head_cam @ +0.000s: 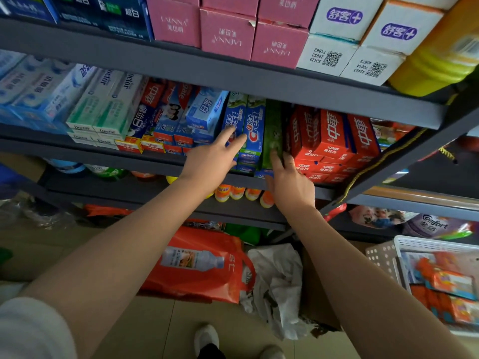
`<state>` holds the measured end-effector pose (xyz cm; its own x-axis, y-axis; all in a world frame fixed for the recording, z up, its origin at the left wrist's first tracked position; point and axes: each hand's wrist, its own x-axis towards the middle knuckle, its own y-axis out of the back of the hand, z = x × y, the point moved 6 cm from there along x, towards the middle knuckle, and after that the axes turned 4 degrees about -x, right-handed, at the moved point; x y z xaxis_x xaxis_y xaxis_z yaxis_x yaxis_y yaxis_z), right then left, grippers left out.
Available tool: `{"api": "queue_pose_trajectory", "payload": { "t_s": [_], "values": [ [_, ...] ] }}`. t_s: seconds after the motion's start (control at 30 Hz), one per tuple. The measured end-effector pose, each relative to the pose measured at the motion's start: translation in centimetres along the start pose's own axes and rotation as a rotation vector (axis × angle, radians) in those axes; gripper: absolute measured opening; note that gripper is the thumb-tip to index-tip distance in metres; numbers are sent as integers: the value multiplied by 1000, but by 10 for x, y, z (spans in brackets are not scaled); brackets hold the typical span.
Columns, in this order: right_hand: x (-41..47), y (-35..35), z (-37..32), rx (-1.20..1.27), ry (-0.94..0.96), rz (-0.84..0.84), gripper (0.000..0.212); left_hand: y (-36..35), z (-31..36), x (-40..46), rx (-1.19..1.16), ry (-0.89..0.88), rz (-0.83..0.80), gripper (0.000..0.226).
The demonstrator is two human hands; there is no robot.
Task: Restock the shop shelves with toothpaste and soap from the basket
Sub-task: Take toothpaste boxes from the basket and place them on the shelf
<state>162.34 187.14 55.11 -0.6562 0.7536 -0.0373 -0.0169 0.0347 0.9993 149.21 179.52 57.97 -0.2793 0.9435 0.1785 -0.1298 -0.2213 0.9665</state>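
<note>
1. Dark grey metal shop shelving (233, 73) fills the view, with cardboard toothpaste cartons packed on the middle shelf and small pink boxes (228, 35) and white boxes (347, 35) on the one above.
2. Low at the right stands a white perforated plastic basket (383, 255), which holds orange and red wrapped packs; it is well apart from the hands.
3. The step in hand appears to be seating a green toothpaste carton (272, 130) upright into the narrow slot between the blue Crest cartons (252, 133) and the stack of red cartons (334, 141).
4. To do it well, the person should keep the neighbouring blue cartons steadied so they do not tip, push the green carton straight back along the slot, and bring its front edge level with the row.
5. The left hand (210, 161) reaches in with its fingers (234, 142) spread and extended, the tips lying against the face of the blue Crest cartons; it grips nothing.
6. The right hand (290, 182) is at the shelf edge, its fingers (276, 158) loosely open and pressed against the lower end of the green carton, pushing rather than pinching it.
7. An orange carrier bag (207, 268) lies on the tiled floor below.
</note>
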Motion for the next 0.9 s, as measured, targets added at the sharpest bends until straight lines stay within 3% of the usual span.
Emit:
{"api": "queue_pose_trajectory", "payload": {
  "t_s": [0.23,0.3,0.33,0.4,0.5,0.63,0.7,0.73,0.8,0.83,0.9],
  "values": [
    [-6,5,-13,-207,30,194,41,0,2,6,24,-6,-45,56],
    [-3,16,-19,-296,76,319,35,2,2,7,49,-12,-35,55],
    [-3,20,-20,-239,85,347,33,2,2,8,61,-8,-32,54],
    [-3,27,-12,74,2,337,29,4,3,10,72,-7,-28,52],
    [-9,18,12,801,-363,237,27,1,4,10,85,-9,2,48],
    [-21,-24,2,1393,-638,-208,34,-3,2,8,87,-68,95,47],
    [-28,-28,5,1261,-627,-302,48,-4,1,8,134,-115,165,49],
    [-29,-22,15,1002,-571,-228,53,-4,1,7,137,-131,183,49],
    [-30,1,28,353,-351,126,50,-2,1,7,111,-156,201,51],
    [-33,11,24,218,-195,310,40,-1,2,7,100,-165,204,52],
    [-36,14,8,145,76,442,29,0,3,7,84,-181,208,51]
  ]
}}
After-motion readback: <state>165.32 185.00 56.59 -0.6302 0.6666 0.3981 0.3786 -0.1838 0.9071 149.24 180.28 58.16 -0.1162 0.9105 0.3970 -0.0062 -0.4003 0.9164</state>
